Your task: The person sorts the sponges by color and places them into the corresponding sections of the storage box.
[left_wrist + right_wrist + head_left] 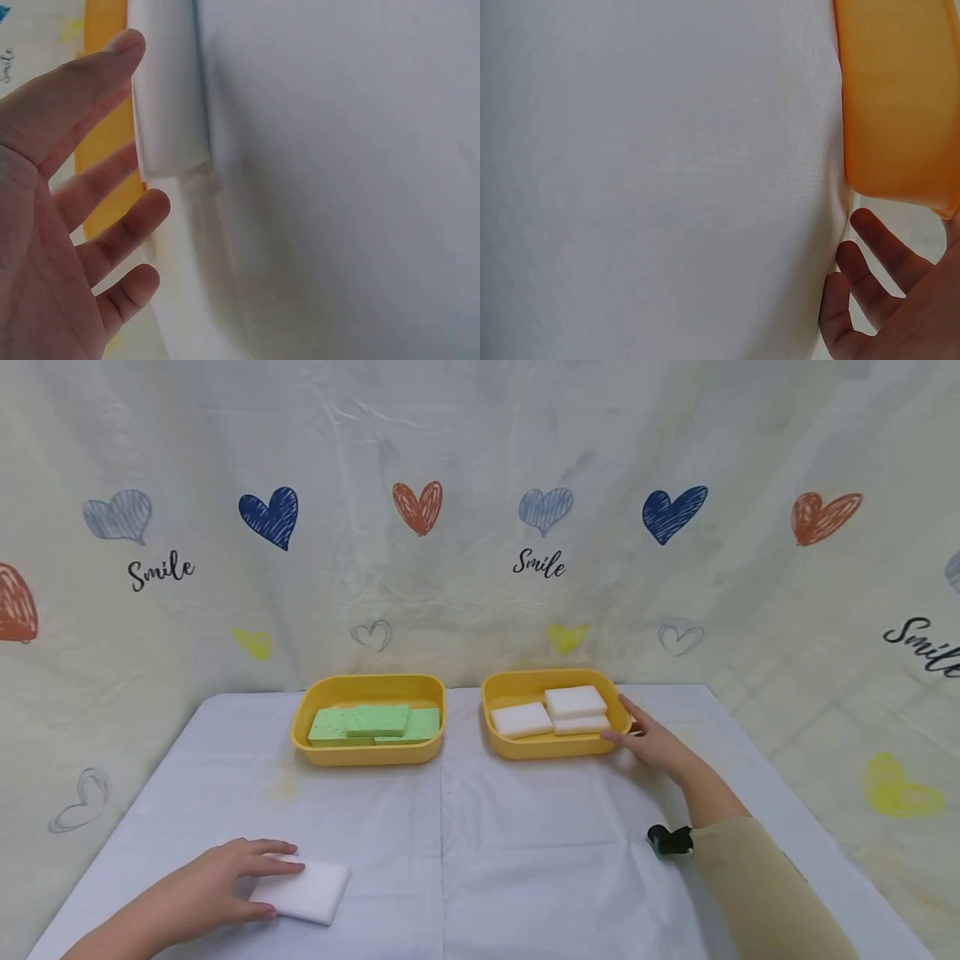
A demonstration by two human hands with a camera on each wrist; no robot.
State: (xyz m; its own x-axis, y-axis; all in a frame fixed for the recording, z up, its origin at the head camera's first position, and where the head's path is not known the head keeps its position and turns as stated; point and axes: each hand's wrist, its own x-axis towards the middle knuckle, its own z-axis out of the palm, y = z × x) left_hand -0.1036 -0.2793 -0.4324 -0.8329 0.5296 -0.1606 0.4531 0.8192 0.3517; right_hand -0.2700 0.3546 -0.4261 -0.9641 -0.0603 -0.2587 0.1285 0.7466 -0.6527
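Note:
In the head view my left hand (pixel 225 885) is at a white sponge (pixel 315 889) lying on the near left of the table, thumb at its near edge and fingers over its far edge. The left wrist view shows the thumb tip (pixel 127 43) against that sponge (pixel 169 90), with the other fingers spread. Toward the back right, my right hand (pixel 652 743) holds the right end of a yellow tray (pixel 555 747), its thumb at the near corner. Three white sponges (pixel 576 702) lie in this tray, one stacked on another. In the right wrist view several fingers (pixel 889 247) hang below the tray's end.
A second yellow tray (pixel 367 756) stands to the left, with three green sponges (pixel 377 720) in it. Both trays sit near the back edge of the white-covered table (pixel 510 860). Behind hangs a curtain (pixel 465 427) printed with hearts. A small dark object (pixel 669 841) is at the right cuff.

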